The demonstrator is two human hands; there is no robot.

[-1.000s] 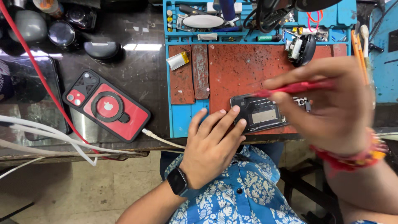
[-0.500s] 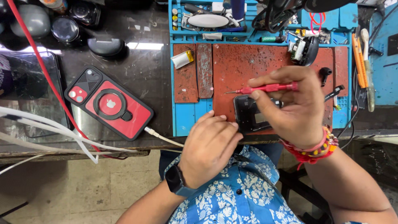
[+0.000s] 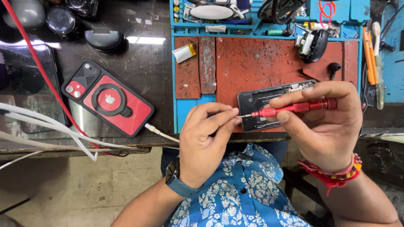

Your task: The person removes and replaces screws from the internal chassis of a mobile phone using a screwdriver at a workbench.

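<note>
My right hand (image 3: 326,124) grips a red screwdriver (image 3: 294,108) that lies level and points left. Its thin tip meets the pinched fingertips of my left hand (image 3: 206,141), which wears a dark wristwatch (image 3: 176,180). I cannot tell if a tiny part sits between those fingers. Under both hands an opened dark phone (image 3: 263,103) lies on the worn red repair mat (image 3: 256,63), near the table's front edge. My right hand covers the right half of the phone.
A phone in a red case (image 3: 107,98) with a white cable plugged in lies left of the mat. The blue tool tray (image 3: 269,17) behind the mat holds several tools. A small silver battery (image 3: 184,52) and orange tweezers (image 3: 370,52) lie nearby. White cables (image 3: 46,130) and a red cable (image 3: 42,71) cross the left side.
My right hand turned the screwdriver's tip down toward my left hand. My left fingers drew together from lying flat and now pinch at the tip. The view also shifted closer.
</note>
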